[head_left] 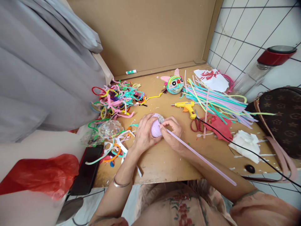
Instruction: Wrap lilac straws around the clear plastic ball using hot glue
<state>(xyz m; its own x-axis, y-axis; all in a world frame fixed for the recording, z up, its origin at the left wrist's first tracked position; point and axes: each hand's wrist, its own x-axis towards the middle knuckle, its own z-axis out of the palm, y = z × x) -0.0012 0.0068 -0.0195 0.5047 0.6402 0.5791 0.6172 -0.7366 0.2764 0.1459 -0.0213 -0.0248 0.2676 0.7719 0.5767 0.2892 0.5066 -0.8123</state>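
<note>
Near the table's front edge, my left hand [145,131] is wrapped round a ball [155,128] covered in lilac strands, with a clear part showing at its top. My right hand [172,133] pinches a long lilac pipe cleaner [202,157] against the ball's right side. The free end of that pipe cleaner runs down to the right, over my right forearm. Behind the hands stands a decorated ball [175,84] with pink ears, black-and-white eyes and a red nose. A yellow glue gun [185,107] lies to the right of it.
Tangled pipe cleaners [115,99] and clear plastic [110,128] lie left; straight pipe cleaners [218,102] lie right. Scissors [197,125], red felt [219,126], white tissue [245,145], a phone [87,169], a bottle [252,73] and a brown bag [279,119] surround the work area. A black cable crosses the right side.
</note>
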